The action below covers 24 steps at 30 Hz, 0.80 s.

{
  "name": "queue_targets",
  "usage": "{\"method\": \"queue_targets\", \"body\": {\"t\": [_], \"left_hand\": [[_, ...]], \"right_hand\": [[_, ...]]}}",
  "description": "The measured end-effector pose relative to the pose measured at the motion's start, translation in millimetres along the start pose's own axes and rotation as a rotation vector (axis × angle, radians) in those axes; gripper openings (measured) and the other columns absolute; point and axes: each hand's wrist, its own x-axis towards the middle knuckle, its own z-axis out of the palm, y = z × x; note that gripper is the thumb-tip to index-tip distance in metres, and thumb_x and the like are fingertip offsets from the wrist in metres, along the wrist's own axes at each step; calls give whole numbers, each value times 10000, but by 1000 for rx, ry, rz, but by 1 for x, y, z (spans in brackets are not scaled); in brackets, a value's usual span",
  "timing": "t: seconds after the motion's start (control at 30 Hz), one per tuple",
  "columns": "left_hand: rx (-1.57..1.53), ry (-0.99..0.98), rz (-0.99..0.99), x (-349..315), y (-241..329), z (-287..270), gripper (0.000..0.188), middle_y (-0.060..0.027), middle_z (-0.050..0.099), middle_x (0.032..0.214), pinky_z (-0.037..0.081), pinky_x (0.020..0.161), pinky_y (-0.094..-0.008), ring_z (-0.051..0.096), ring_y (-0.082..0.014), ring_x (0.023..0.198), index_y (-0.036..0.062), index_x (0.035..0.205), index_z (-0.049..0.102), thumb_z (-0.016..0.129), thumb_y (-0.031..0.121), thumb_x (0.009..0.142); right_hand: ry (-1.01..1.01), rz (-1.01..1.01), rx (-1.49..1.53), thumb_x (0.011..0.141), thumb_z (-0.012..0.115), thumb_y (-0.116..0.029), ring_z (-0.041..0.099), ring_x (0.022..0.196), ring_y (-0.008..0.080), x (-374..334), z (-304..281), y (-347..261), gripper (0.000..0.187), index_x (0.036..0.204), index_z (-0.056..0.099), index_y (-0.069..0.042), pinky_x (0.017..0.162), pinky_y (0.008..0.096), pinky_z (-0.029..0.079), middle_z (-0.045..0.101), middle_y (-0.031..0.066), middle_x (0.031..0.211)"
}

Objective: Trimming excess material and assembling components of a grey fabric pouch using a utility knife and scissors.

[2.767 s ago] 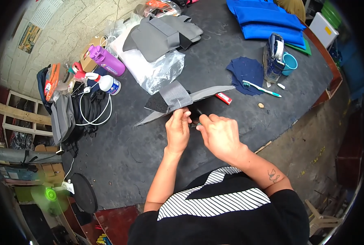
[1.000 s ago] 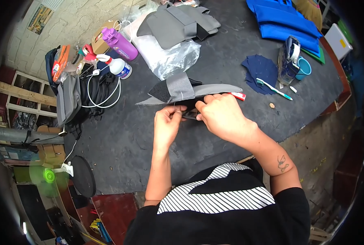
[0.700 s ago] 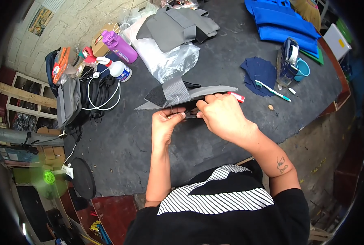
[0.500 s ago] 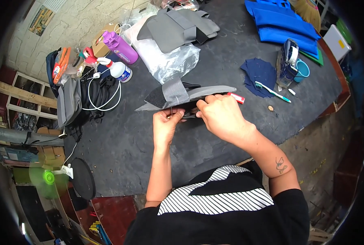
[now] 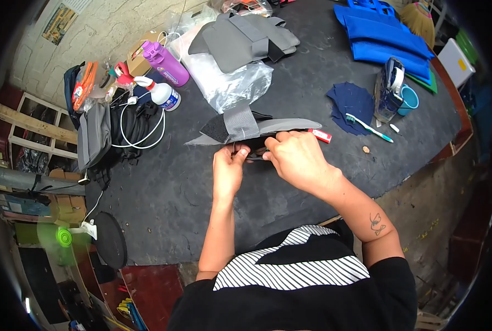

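A flat grey padded fabric piece is held up on its edge above the dark table, its underside facing me. It carries a grey webbing strap and a black fuzzy patch. My left hand pinches its near edge below the strap, thumb and fingers pressed together. My right hand closes on the same edge a little to the right, knuckles up. Between the two hands the dark underside shows in a small gap. What lies under my right fingers is hidden.
Behind lie similar grey pieces and clear plastic. At left stand a purple bottle, a spray bottle and a grey bag. At right are navy cloth, a toothbrush, a red-and-white box and a blue cup.
The view has shifted slightly. My left hand has moved a little to the right along the edge, closer to my right hand. Both hands keep hold of the grey piece.
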Motion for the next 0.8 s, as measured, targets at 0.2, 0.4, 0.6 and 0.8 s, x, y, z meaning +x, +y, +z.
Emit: {"method": "queue_targets", "body": {"t": [0.2,0.4,0.6,0.8], "left_hand": [[20,15,23,1,1,1,120,-71,645,762,491,650,-282,584,-122,678,-78,870,629,585,31,899],[57,31,35,4,1,0,119,-83,653,750,500,640,-287,599,-130,663,-82,869,633,591,27,888],[32,19,48,7,1,1,122,-76,653,750,497,640,-282,597,-127,663,-81,884,628,587,33,893],[149,118,232,11,11,-8,79,-73,579,905,454,755,-282,558,-155,810,-15,887,604,587,61,902]], "right_hand": [[19,-10,22,780,696,-187,648,678,278,2,1,-1,175,770,619,-30,610,381,502,612,114,689],[-6,-18,27,792,677,-202,660,685,268,4,0,-3,186,824,655,-20,622,375,520,641,125,715],[12,-22,46,783,688,-200,657,679,274,6,-1,0,183,805,646,-22,615,381,518,636,131,709],[-37,34,111,787,687,-207,629,827,324,23,-16,26,207,873,621,-31,709,431,481,642,137,810]]}}
